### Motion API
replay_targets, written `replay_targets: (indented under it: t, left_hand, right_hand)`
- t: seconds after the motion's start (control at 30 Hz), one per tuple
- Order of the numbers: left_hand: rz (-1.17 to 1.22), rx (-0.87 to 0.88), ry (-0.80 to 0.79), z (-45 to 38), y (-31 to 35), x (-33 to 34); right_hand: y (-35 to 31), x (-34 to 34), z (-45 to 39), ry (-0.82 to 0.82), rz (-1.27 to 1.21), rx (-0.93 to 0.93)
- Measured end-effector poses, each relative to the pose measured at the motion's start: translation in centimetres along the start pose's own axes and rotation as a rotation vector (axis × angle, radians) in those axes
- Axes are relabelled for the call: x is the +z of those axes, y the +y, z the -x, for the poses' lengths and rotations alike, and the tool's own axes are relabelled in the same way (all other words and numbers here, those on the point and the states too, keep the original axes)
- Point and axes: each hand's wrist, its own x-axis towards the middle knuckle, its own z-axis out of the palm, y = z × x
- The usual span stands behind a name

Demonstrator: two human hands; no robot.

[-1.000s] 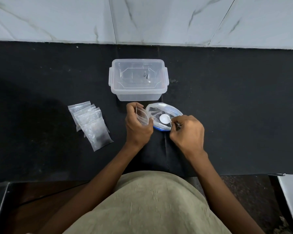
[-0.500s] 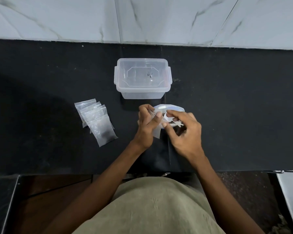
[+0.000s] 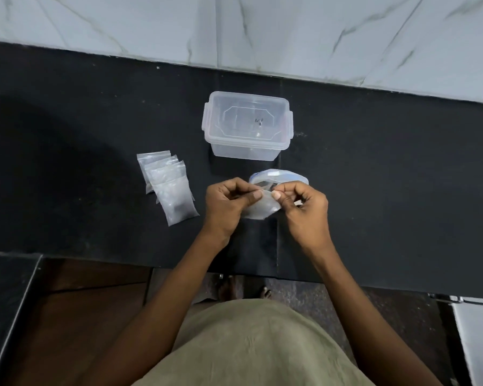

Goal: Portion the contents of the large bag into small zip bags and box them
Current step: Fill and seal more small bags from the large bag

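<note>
Left hand (image 3: 227, 203) and right hand (image 3: 304, 206) each pinch the top edge of a small zip bag (image 3: 261, 208) at centre. Large bag (image 3: 279, 178) lies just behind, at 12 o'clock; box (image 3: 247, 125) farther; spare bags (image 3: 166, 185) at 9 o'clock on the counter (image 3: 388, 176).

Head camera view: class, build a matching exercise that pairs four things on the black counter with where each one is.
Things:
1. clear plastic box
2. stack of small zip bags
3. small zip bag
4. large bag

Places:
A. pinched between both hands
B. nearest the marble wall
C. just behind the hands
D. left of the left hand

Pairs: 1-B, 2-D, 3-A, 4-C
</note>
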Motion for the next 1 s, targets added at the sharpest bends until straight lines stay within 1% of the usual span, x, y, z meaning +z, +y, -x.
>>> replay_targets:
  t: [0.07, 0.17, 0.23, 0.33, 0.43, 0.6, 0.7, 0.83, 0.9, 1.0]
  left_hand:
    - [-0.031, 0.014, 0.051, 0.7, 0.7, -0.3]
    - [-0.176, 0.032, 0.118, 0.6, 1.6, -1.2]
    - [-0.171, 0.022, 0.125, 0.2, 2.3, -1.9]
    - [-0.159, 0.013, 0.099, 0.3, 2.9, -2.2]
    - [-0.132, 0.014, 0.046, 0.7, 2.9, -2.0]
    - [-0.115, -0.035, 0.097, 1.2, 2.6, -2.1]
    - [-0.13, -0.071, 0.087, 1.4, 2.6, -2.6]
    - [-0.135, -0.087, 0.074, 1.5, 2.7, -3.6]
    - [-0.123, -0.103, 0.043, 1.7, 2.7, -4.3]
    - [-0.089, -0.122, 0.012, 1.9, 2.6, -5.1]
  right_hand:
    - [-0.3, 0.4, -0.3, -0.037, 0.002, -0.02]
    - [-0.6, 0.9, -0.5, -0.101, -0.021, -0.036]
    - [-0.6, 0.9, -0.4, -0.173, -0.009, -0.066]
    - [-0.7, 0.8, -0.4, -0.257, 0.173, -0.219]
    - [-0.9, 1.2, -0.7, -0.24, 0.306, -0.331]
    - [-1.0, 1.4, -1.4, -0.263, 0.315, -0.327]
    - [-1.3, 1.6, -1.3, -0.284, 0.286, -0.31]
    - [-2.0, 2.3, -1.5, -0.36, 0.294, -0.33]
    - [-2.3, 2.6, -1.5, -0.403, 0.321, -0.342]
    - [-2.5, 3.2, -1.1, -0.434, 0.431, -0.409]
